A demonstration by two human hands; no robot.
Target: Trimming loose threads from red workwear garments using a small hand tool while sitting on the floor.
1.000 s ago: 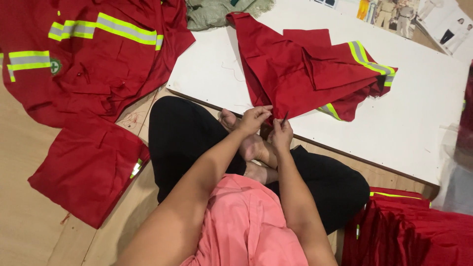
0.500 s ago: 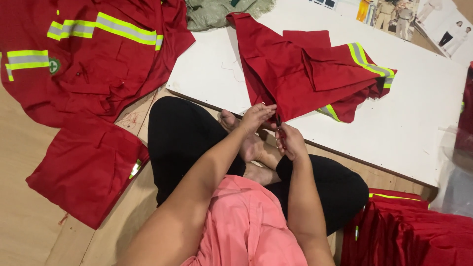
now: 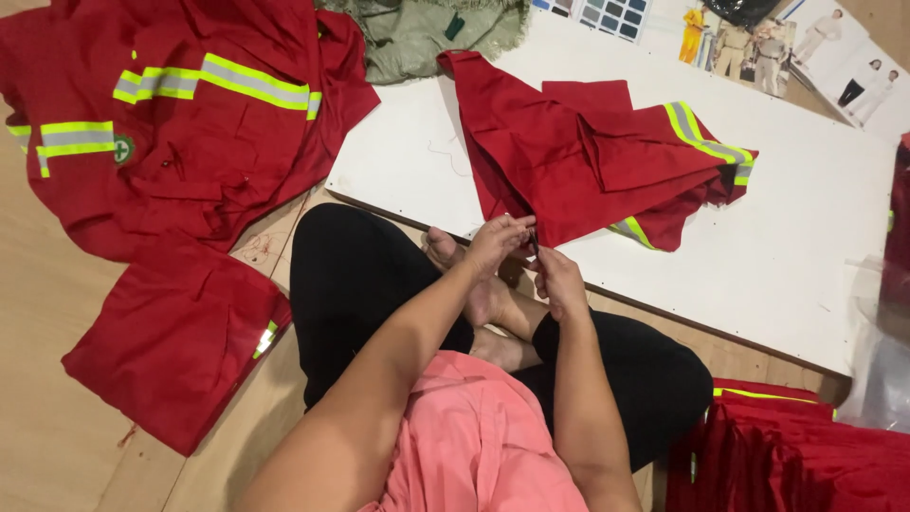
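I sit cross-legged on the floor. A red work garment with yellow-and-grey reflective stripes lies crumpled on a white board before me. My left hand pinches the garment's near edge, where the cloth hangs over the board's front. My right hand sits just beside it, fingers curled around a small dark tool whose tip reaches the cloth between the two hands. What kind of tool it is I cannot make out.
A large red jacket with reflective stripes is spread on the wooden floor at left, a folded red piece below it. Stacked red garments lie at lower right. Green cloth and printed pictures sit at the board's far edge.
My right hand has slid down and slightly right, away from the cloth edge. My left hand keeps its pinch on the garment.
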